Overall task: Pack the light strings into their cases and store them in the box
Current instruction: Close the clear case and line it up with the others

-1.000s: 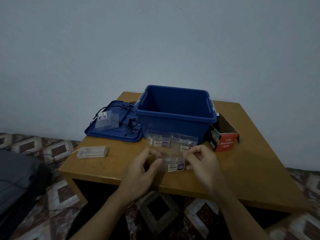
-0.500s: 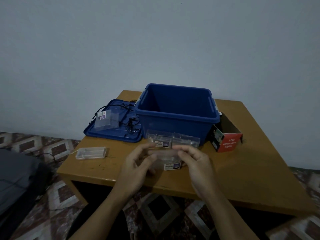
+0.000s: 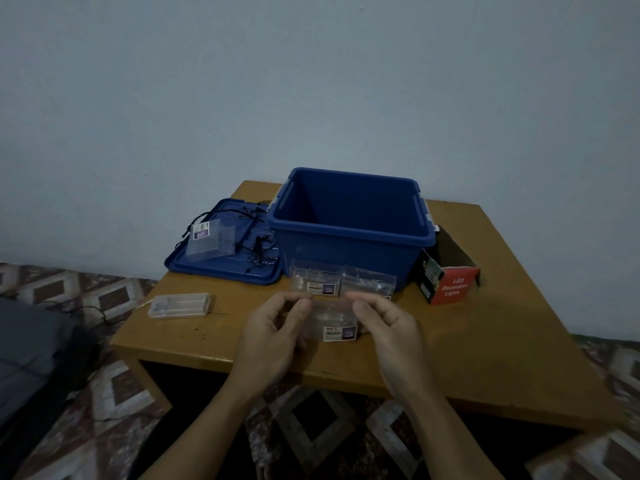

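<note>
Left hand [image 3: 273, 341] pinches the clear case [image 3: 332, 323] at its nine o'clock end, right hand [image 3: 388, 336] pinches the three o'clock end, blue box [image 3: 346, 258] open at twelve o'clock

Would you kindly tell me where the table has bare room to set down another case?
The widest bare patch is the right front of the table, bordered by the red carton and the right hand. A smaller one lies between the long clear case and the left hand. Two cases crowd the front of the blue box.
</note>
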Demonstrator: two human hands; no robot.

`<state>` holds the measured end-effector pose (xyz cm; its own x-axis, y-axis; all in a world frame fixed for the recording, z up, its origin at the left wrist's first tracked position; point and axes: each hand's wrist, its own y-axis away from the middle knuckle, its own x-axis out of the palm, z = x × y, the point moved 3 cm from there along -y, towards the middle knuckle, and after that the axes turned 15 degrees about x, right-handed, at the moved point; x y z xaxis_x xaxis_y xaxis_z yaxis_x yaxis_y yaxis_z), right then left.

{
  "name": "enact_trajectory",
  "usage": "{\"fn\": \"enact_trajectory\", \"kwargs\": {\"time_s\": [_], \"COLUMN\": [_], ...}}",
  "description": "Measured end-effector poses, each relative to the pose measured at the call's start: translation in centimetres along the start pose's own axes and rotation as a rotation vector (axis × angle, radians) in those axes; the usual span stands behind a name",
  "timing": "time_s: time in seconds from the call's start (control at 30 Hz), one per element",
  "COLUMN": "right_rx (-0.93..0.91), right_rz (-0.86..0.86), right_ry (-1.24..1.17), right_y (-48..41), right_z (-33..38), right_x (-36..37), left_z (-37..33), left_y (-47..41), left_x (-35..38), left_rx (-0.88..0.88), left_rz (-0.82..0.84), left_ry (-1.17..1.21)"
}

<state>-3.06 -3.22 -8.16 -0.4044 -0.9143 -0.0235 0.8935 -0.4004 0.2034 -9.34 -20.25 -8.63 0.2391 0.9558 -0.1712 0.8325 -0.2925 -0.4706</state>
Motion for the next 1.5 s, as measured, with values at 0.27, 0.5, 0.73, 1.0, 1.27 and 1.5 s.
{"fn": "enact_trajectory", "kwargs": {"time_s": [0.27, 0.5, 0.73, 1.0, 1.27, 1.5], "right_rx": [0.006, 0.077, 0.080, 0.111, 0.040, 0.031], "right_rz": [0.012, -0.004, -0.033, 0.019, 0.066, 0.028], "right_ry": [0.007, 0.085, 0.105, 0.122, 0.139, 0.119], "right_y": [0.0, -0.5, -0.9, -0.9, -0.7, -0.8], "right_z": [-0.1, 0.3, 0.3, 0.3, 0.3, 0.0], "right_x": [0.0, 0.7, 1.1, 0.8, 0.5, 0.6], "left_z": [0.1, 0.4, 0.0, 0.1, 0.0, 0.1], "left_y": [-0.1, -0.7, -1.2, -1.3, -1.4, -1.3], "left_x": [-0.1, -0.1, 0.5, -0.2, -0.5, -0.2], "left_rx": [-0.032, -0.166, -0.140, -0.198, -0.190, -0.214], "left_rz": [0.001, 0.015, -0.017, 0.139, 0.169, 0.117], "left_ry": [0.024, 0.049, 0.032, 0.065, 0.093, 0.067]}}
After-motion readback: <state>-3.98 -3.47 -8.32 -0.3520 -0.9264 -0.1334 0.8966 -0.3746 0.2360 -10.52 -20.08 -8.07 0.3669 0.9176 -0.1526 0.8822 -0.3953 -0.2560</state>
